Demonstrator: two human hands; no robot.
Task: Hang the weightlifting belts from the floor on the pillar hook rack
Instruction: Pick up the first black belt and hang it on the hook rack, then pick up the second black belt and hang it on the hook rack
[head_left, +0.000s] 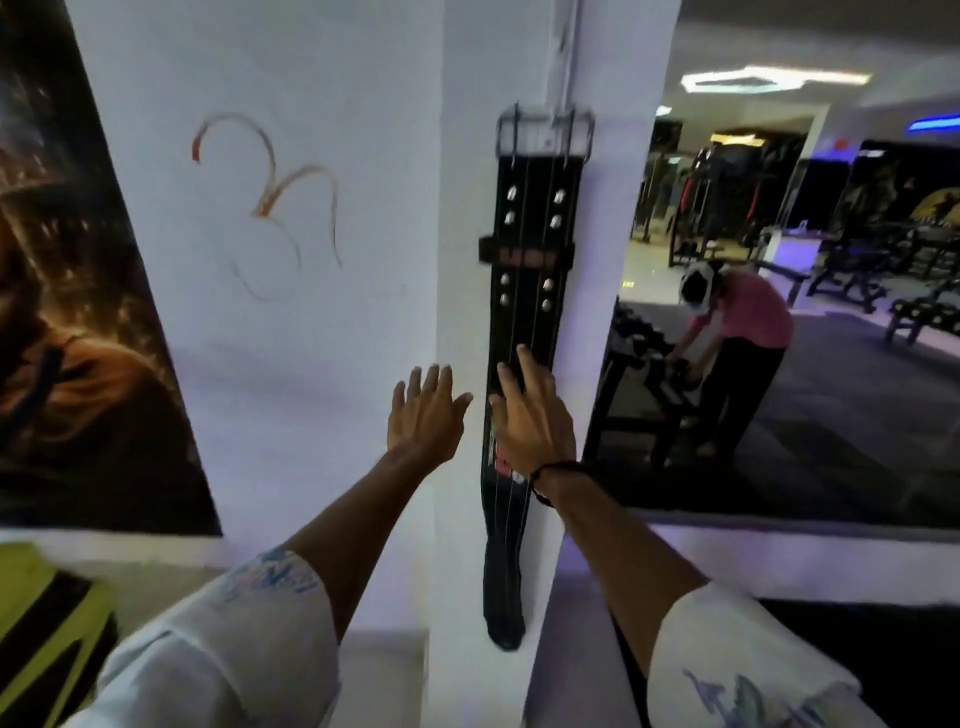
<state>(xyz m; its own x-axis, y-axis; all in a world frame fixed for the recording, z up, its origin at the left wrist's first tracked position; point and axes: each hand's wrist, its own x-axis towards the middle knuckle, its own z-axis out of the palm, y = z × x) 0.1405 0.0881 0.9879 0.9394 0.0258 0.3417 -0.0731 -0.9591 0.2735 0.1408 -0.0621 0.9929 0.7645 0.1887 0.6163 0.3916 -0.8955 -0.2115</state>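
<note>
A black weightlifting belt (527, 291) with silver rivets hangs straight down the white pillar (462, 234). Its metal buckle (545, 132) sits at the top, where the hook rack itself is hidden. The belt's narrow tail ends low on the pillar. My right hand (530, 415) is spread flat, its fingers resting on the belt's middle part. My left hand (426, 410) hovers with fingers apart just left of the belt, in front of the pillar, holding nothing.
A large dark poster (78, 312) covers the wall on the left. To the right a mirror (831, 338) reflects gym benches, machines and a person in a pink shirt bending over. A yellow and black object (47, 623) sits at the lower left.
</note>
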